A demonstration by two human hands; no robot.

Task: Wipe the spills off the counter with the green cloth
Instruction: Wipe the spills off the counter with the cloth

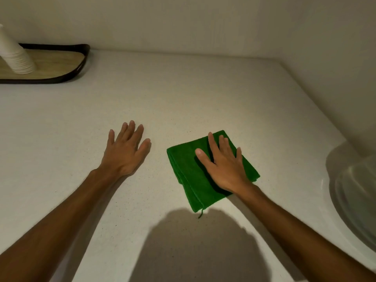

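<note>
Far left: a stack of white paper cups (15,55) stood on a wooden tray (61,64) with a dark raised rim. The tray sat against the back wall (183,23), in the rear left corner of the counter (183,94), and ran off the left edge of the view.

Between the tray and the hands the counter was bare, pale and finely speckled. No wet patch or spill could be made out on it; a few dark specks lay just behind the cloth, too small to identify.

Left hand (126,151): flat, palm down, fingers spread and extended, holding nothing, resting on the bare counter. A narrow strip of counter separated it from the cloth.

Green cloth (189,176): folded into a rough square, lying flat on the counter right of centre, one corner pointing toward the back wall. A loose thread hung from its near corner, at the edge of the person's shadow (203,251).

Right hand (225,165): laid flat on top of the cloth, fingers extended and slightly apart, pressing rather than gripping; no fabric was pinched between the fingers.

Right of the cloth: open counter as far as the side wall, which closed off the surface at the rear right. Nearer, at the right edge of the view, the curved rim of a pale sink (354,200) cut into the counter, blurred. Most free room lay behind and to the left of the cloth.
</note>
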